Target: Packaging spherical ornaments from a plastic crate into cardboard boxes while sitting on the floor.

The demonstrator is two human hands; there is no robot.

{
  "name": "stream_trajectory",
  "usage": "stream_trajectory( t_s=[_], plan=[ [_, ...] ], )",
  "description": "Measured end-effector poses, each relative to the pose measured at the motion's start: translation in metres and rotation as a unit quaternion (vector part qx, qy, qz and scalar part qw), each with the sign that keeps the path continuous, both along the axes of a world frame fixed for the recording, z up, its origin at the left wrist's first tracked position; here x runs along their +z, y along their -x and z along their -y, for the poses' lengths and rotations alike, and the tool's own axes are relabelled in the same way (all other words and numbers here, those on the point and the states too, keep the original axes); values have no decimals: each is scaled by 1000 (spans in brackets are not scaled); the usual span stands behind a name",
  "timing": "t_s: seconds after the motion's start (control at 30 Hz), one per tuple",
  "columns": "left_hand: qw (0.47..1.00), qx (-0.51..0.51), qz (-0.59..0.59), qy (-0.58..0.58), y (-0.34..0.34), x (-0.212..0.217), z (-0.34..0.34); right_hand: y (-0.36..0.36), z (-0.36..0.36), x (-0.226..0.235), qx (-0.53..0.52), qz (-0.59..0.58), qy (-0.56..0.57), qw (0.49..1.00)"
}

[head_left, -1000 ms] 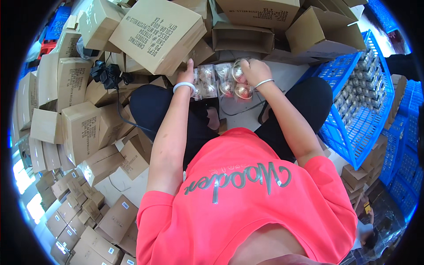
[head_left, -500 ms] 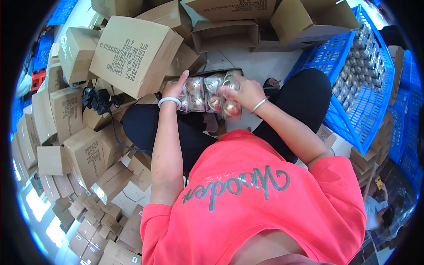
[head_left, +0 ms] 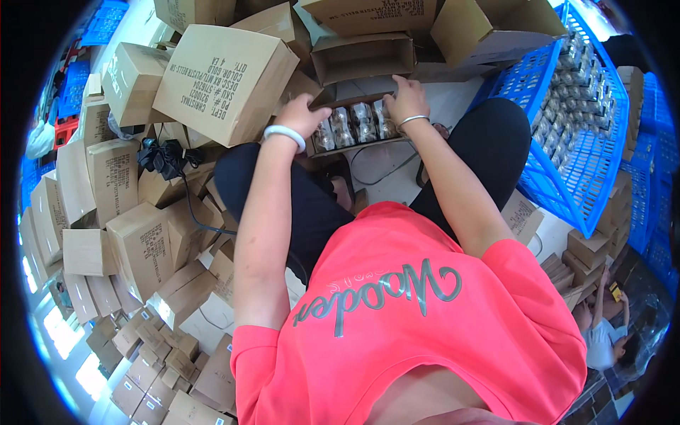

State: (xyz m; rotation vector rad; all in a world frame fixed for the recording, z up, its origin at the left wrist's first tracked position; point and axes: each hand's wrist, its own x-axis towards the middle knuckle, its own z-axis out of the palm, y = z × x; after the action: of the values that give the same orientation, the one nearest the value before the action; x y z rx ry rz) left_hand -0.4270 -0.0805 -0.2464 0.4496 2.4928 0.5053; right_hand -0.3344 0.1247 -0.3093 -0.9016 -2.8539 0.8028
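Clear plastic tray (head_left: 354,126) of round ornaments: gripped at its left end by left hand (head_left: 301,117), right end by right hand (head_left: 405,103), fingers curled. Hemmed closely by cardboard cartons (head_left: 223,81); blue latticed crate (head_left: 567,120) at right.

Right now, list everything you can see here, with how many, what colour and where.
small open box: one, brown, on the floor ahead, between both hands
wrapped shiny balls: a few rows, clear wrap, inside that box
cardboard boxes: many, brown, piled ahead and to the left
crates: several, blue, on the right, one filled with wrapped balls
cable: one, black, on the floor
left hand: white bracelet, on the box's left end
right hand: silver bracelet, on its right end
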Motion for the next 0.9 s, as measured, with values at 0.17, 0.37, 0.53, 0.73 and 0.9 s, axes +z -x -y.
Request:
stream_trajectory(
  t_s=[0.17,0.37,0.53,0.73,0.9],
  plan=[
    [982,-108,29,-150,28,76,-41,-3,-29,14,-65,-75,188,977],
    [989,-138,55,-11,44,-20,-43,-72,-87,143,-49,-299,7,953],
    [988,-104,-56,99,5,-137,-26,-184,-170,136,-136,-168,-91,972],
    [977,-91,-90,168,1,-116,4,-249,-228,63,-181,-154,40,970],
    [988,-23,-82,131,-20,-136,48,-244,-222,65,-236,-168,85,953]
  ],
)
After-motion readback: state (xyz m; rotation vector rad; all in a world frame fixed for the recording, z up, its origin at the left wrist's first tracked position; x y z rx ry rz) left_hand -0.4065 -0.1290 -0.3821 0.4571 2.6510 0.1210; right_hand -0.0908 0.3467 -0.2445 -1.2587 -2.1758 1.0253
